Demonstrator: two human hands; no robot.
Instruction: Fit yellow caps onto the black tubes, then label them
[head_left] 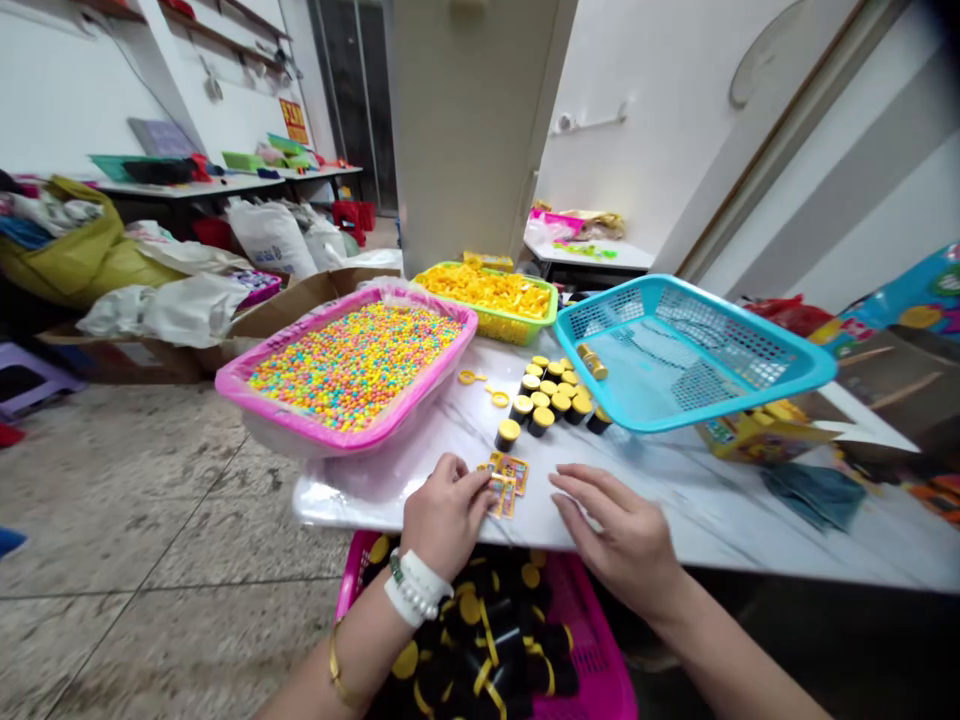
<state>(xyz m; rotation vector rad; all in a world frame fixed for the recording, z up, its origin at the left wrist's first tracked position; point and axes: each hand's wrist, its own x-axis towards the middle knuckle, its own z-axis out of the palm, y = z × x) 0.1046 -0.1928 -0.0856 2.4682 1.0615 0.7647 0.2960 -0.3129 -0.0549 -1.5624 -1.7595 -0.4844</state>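
Note:
My left hand point(442, 510) is at the table's front edge, its fingers pinched at the edge of a small yellow printed sticker point(504, 493). Another printed sticker point(515, 472) lies partly beneath and beside it. To the right, my right hand point(619, 530) hovers at the edge with fingers stretched out and nothing in them. Just beyond the stickers stands a small black canister with a yellow lid point(508, 434). Several more lidded canisters point(560, 402) are grouped behind it. Yellow ring-ended plastic pieces point(498, 398) lie to their left.
A pink basket of colourful beads point(225, 385) sits left on the marble-patterned table point(675, 510). Behind is a green basket point(517, 328) of yellow pieces. A blue basket point(705, 375) holding a gold-coloured cylinder tilts at right. Below the edge, a magenta basket point(600, 650) holds many black canisters.

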